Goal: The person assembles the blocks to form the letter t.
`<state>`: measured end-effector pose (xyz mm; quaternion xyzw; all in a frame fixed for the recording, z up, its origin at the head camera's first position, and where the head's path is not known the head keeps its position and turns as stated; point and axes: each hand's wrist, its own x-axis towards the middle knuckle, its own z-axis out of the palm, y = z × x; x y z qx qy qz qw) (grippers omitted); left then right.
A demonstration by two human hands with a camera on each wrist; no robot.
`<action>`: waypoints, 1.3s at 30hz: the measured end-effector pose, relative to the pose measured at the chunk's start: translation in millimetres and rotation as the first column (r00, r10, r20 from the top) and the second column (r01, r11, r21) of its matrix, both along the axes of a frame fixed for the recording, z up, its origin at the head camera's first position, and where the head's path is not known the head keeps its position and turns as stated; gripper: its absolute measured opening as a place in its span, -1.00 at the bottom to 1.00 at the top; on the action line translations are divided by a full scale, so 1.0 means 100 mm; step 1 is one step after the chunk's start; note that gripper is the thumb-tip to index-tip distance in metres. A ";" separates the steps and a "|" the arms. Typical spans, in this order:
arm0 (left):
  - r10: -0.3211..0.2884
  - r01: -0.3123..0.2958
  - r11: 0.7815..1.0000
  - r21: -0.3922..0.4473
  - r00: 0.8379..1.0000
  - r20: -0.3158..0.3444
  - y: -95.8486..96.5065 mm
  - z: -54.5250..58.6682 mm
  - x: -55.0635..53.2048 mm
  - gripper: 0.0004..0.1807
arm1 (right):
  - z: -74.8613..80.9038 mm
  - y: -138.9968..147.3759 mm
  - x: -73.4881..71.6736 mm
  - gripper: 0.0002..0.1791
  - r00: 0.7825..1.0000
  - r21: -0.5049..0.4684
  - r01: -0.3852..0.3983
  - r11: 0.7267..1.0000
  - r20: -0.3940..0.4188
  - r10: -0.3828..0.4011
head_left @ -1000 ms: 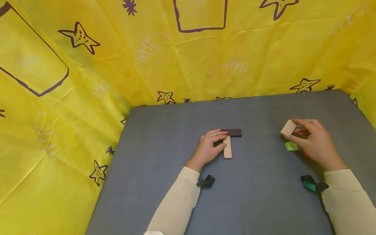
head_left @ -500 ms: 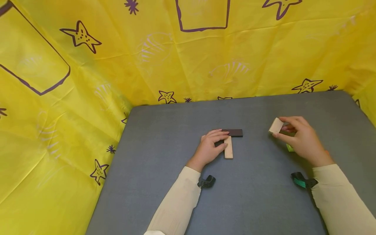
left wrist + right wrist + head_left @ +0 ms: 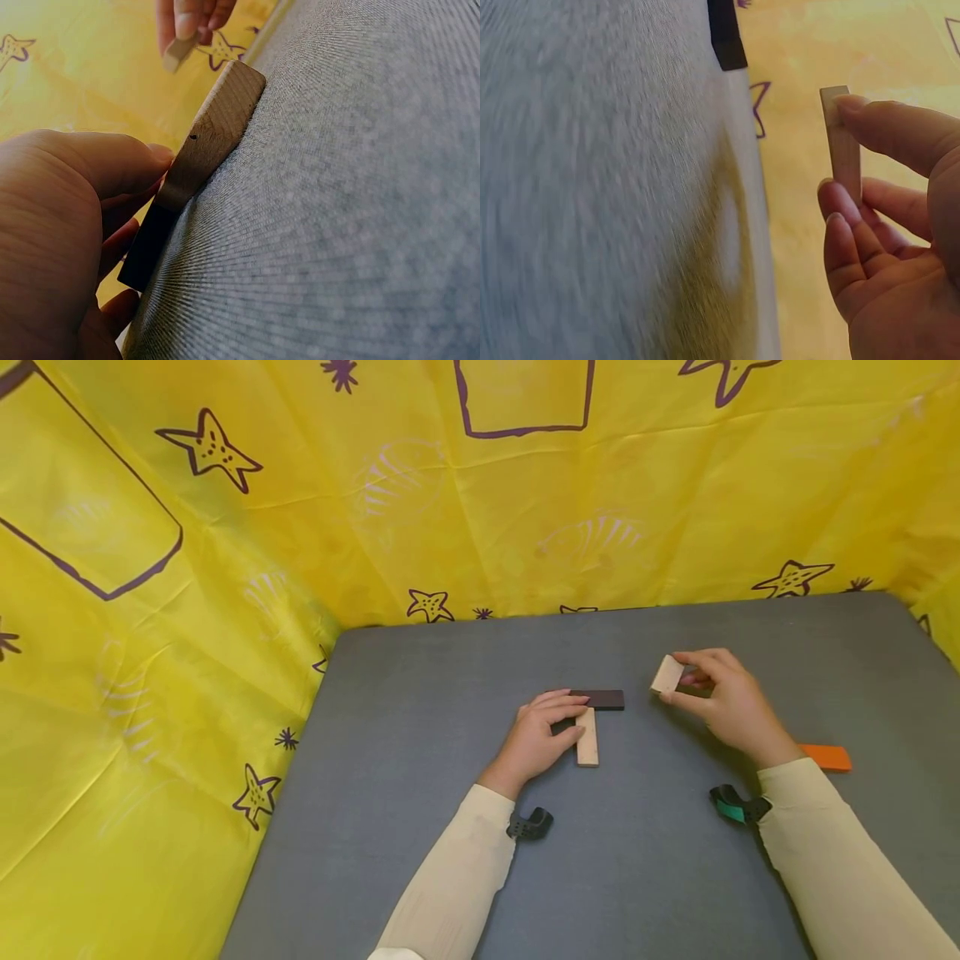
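On surface (image 3: 637, 868) | left hand (image 3: 531, 737) loosely spread, touching dark block (image 3: 607, 700), pale block (image 3: 588, 745) | right hand (image 3: 733, 703) pinching raised wooden piece (image 3: 667, 674) | orange block (image 3: 828, 757): head view only

Pale plank (image 3: 214, 127) is showing bare matt wood, grain visible, one small dark pit. Raised pale block (image 3: 667, 675) is looking like smooth wood too. Dark bar (image 3: 606, 699) is looking smooth, matt. Tabletop (image 3: 637, 868) is showing ribbed, woven-looking cloth. Yellow drape (image 3: 502, 543) is showing creased, faintly glossy fabric.
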<state>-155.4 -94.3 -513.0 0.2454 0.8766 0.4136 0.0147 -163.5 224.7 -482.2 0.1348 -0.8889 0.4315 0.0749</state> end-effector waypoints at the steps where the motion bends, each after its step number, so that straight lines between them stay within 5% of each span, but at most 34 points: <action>1: 0.000 0.000 1.000 0.003 1.000 0.001 0.00 0.00 0.00 -0.59 | 0.00 -0.02 -0.02 -0.31 1.000 -0.003 -0.006 1.000 0.007 0.006; 20: 0.005 -0.005 1.000 -0.008 1.000 -0.017 0.00 0.00 -0.01 -0.60 | -0.08 -0.36 -0.34 -0.32 0.995 -0.011 -0.056 0.998 0.086 0.056; 39: -0.003 0.002 1.000 -0.015 1.000 -0.026 0.00 -0.04 -0.04 -0.59 | -0.13 -0.60 -0.67 -0.32 0.956 0.034 -0.166 0.985 0.251 0.153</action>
